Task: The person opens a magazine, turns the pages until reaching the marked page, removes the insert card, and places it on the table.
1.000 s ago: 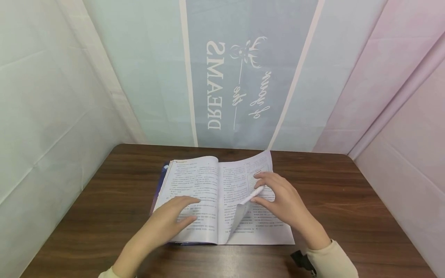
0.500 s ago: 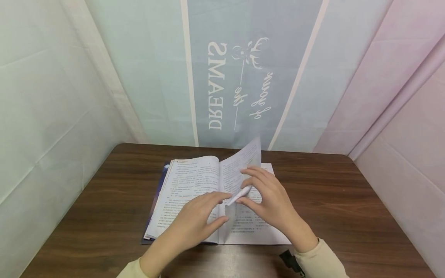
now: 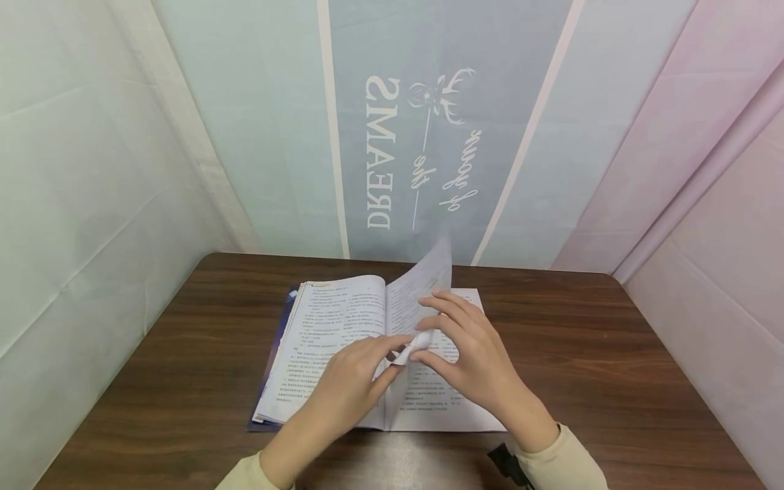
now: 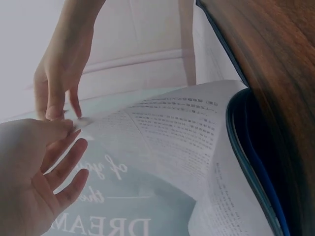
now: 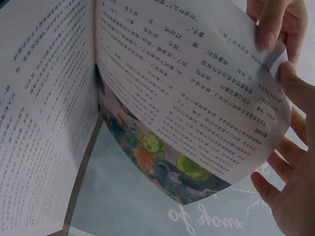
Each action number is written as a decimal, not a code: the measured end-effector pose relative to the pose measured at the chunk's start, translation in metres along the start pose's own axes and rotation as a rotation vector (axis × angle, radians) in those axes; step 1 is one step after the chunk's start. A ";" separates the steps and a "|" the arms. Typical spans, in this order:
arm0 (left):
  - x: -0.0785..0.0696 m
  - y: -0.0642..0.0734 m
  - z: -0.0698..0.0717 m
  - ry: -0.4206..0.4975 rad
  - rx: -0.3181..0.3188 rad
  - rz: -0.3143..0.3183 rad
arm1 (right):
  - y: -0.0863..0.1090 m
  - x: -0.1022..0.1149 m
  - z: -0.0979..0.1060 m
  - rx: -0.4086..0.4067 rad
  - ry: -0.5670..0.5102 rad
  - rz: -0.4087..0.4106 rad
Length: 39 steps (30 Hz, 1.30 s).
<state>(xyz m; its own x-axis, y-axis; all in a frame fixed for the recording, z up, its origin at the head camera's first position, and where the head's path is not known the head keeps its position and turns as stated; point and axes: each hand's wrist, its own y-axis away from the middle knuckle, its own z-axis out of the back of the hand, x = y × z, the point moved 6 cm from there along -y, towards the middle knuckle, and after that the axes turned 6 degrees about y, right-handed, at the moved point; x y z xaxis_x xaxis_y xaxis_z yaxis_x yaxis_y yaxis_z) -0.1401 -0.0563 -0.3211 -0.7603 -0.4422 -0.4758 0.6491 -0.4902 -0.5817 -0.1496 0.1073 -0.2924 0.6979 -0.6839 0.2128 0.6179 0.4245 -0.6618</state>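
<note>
An open magazine (image 3: pixel 331 320) with printed pages lies on the table. One right-hand page (image 3: pixel 422 279) is lifted off and bends upward, its near edge curled into a roll between both hands. My left hand (image 3: pixel 349 381) pinches the left end of that curl between thumb and index finger. Just to its right, my right hand (image 3: pixel 468 347) pinches the same page, thumb below and fingers above, its other fingers spread. In the right wrist view the lifted page (image 5: pixel 197 98) carries dense text and a colourful picture strip along one edge. The fingertips of both hands nearly meet at the page edge.
The dark wood table (image 3: pixel 588 354) stretches out on both sides of the magazine. A pale blue curtain (image 3: pixel 275 136) with mirrored lettering hangs behind it, and white cloth walls (image 3: pixel 79 204) stand at the sides. A black strap (image 3: pixel 508 463) shows by the right sleeve.
The right hand has moved left, bringing the page up and over. The left hand has come right from above the left page and now pinches the curled edge.
</note>
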 end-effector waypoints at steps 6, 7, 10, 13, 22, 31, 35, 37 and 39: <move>0.011 0.004 0.001 -0.041 -0.040 0.078 | 0.002 0.003 0.003 -0.054 -0.021 0.028; 0.014 0.005 0.001 -0.055 -0.042 0.090 | 0.002 0.002 0.003 -0.063 -0.023 0.033; 0.020 0.008 0.003 -0.076 -0.045 0.132 | 0.005 -0.001 0.004 -0.080 -0.025 0.042; 0.029 0.014 0.005 -0.081 -0.037 0.216 | 0.010 -0.007 0.003 -0.069 -0.021 0.029; 0.051 0.039 0.022 -0.094 -0.101 0.403 | 0.035 -0.026 -0.002 0.036 0.035 -0.047; 0.071 0.064 0.044 -0.116 -0.084 0.537 | 0.060 -0.043 -0.001 0.109 0.121 -0.067; 0.079 0.074 0.049 -0.123 -0.042 0.593 | 0.070 -0.048 0.001 0.130 0.152 -0.062; 0.082 0.077 0.052 -0.125 -0.024 0.609 | 0.075 -0.052 0.002 0.155 0.172 -0.068; 0.085 0.080 0.054 -0.131 -0.009 0.625 | 0.080 -0.055 0.002 0.180 0.187 -0.074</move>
<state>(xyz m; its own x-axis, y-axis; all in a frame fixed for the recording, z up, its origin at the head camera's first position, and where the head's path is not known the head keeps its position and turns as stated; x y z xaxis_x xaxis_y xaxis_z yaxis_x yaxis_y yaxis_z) -0.1512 -0.1735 -0.3722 -0.2283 -0.7313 -0.6428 0.9686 -0.1039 -0.2258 -0.1379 0.1798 -0.3559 0.5796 -0.8076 0.1087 0.7309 0.4562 -0.5077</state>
